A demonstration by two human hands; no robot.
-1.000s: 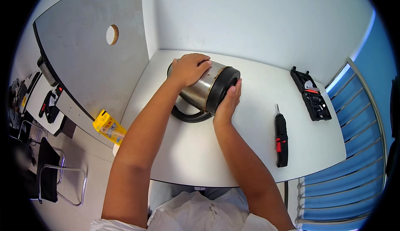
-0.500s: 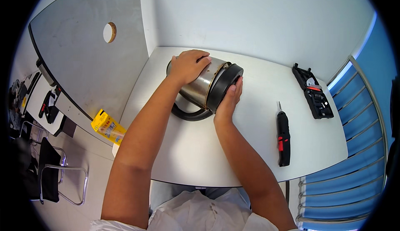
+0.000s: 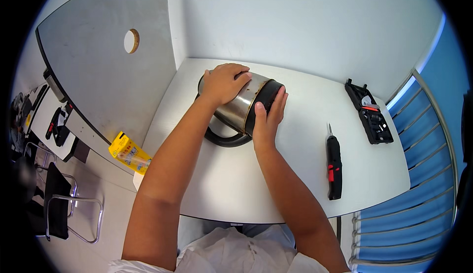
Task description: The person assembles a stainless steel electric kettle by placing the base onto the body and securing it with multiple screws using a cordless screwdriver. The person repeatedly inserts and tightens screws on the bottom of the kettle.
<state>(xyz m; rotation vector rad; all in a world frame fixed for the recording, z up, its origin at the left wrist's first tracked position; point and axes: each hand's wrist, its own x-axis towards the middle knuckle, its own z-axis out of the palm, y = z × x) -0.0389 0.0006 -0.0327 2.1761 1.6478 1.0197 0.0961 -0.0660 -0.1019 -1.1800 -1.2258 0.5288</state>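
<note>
A stainless steel electric kettle lies on its side on the white table, its black handle toward me. Brown stains mark the seam between the steel body and the black base part at its right end. My left hand is curved over the top of the body, gripping it. Against the black part presses my right hand, thumb on the near side and fingers around the end face. The black part sits close against the steel. The kettle's left end is partly covered by my left hand.
A black and red electric screwdriver lies on the right of the table. Behind it is an open black tool case with bits. A yellow package lies at the left edge, beside a grey partition. Metal railing stands at right.
The gap between the black part and the steel body has closed. My right hand has shifted up around the end, its thumb now on the black part's side.
</note>
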